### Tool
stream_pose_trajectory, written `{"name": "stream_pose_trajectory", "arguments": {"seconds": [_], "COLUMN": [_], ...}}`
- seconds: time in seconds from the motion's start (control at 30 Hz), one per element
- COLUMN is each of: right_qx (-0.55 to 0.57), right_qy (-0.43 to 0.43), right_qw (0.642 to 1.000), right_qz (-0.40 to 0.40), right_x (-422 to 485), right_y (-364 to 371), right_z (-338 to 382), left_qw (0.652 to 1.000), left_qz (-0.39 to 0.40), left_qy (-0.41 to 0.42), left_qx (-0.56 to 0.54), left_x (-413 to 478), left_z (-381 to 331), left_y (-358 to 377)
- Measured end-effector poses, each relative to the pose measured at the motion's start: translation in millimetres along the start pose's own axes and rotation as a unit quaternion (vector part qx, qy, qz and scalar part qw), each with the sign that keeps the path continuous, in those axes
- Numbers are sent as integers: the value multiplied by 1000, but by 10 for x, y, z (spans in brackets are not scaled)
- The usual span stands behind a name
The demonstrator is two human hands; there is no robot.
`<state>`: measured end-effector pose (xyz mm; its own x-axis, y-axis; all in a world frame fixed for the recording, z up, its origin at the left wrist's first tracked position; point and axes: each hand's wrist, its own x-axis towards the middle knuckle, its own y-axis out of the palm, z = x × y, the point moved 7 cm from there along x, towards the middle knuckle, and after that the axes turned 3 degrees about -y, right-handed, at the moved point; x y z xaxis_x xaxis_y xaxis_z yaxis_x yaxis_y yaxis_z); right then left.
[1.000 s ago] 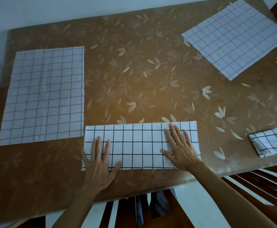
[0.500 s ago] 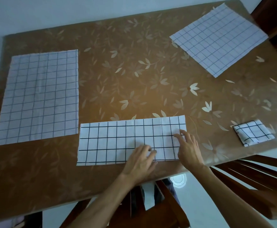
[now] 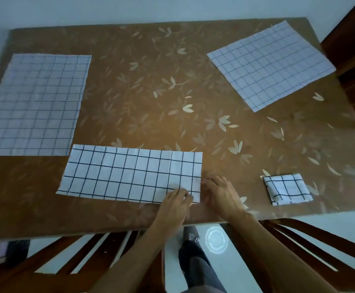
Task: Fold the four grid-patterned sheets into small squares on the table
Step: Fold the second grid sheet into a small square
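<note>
A half-folded grid sheet (image 3: 130,172) lies as a long strip near the front edge of the brown floral table (image 3: 151,98). My left hand (image 3: 175,205) pinches the strip's near right corner with curled fingers. Beside it, my right hand (image 3: 222,192) grips the strip's right edge with bent fingers. One unfolded grid sheet (image 3: 35,104) lies flat at the left, and another unfolded sheet (image 3: 271,66) lies turned at an angle at the back right. To the right of my hands sits a small folded square (image 3: 286,189).
Dark wooden chair backs (image 3: 83,252) (image 3: 299,242) stand against the table's front edge. Below it, on the pale floor, are my leg and foot (image 3: 193,250) and a round white disc (image 3: 215,240). A dark wooden frame (image 3: 354,39) stands beyond the table's right corner.
Both hands were pressed flat on the strip, one at each end. My left hand has crossed to the right end, and both hands now curl at its right edge and corner.
</note>
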<state>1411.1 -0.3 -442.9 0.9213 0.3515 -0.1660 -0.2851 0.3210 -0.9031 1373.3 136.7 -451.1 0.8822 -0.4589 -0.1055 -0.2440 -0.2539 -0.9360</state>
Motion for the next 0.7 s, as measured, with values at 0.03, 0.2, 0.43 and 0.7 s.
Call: {"name": "stream_pose_trajectory", "arguments": {"seconds": [0.03,0.2,0.43,0.7], "right_qx": [-6,-83,-89,-142], "right_qy": [-10,-91,-134,-28], "right_qw": [1000,992,986,984], "right_qz": [2,16,-35,-101], "right_x": [-2,6,210,-17], "right_y": [-14,-146,-256,-494], "right_z": [-33,-43,62,-195], "left_qw": [1000,972,964,977], "left_qz": [-8,-5,-109,-114], "left_qy": [2,-56,-80,-72], "left_qx": [-22,-228,-228,-163], "left_x": [-29,-158,-317,-286], "left_z": [-21,-126,40,-46], "left_y": [-4,-244,-663,-705]}}
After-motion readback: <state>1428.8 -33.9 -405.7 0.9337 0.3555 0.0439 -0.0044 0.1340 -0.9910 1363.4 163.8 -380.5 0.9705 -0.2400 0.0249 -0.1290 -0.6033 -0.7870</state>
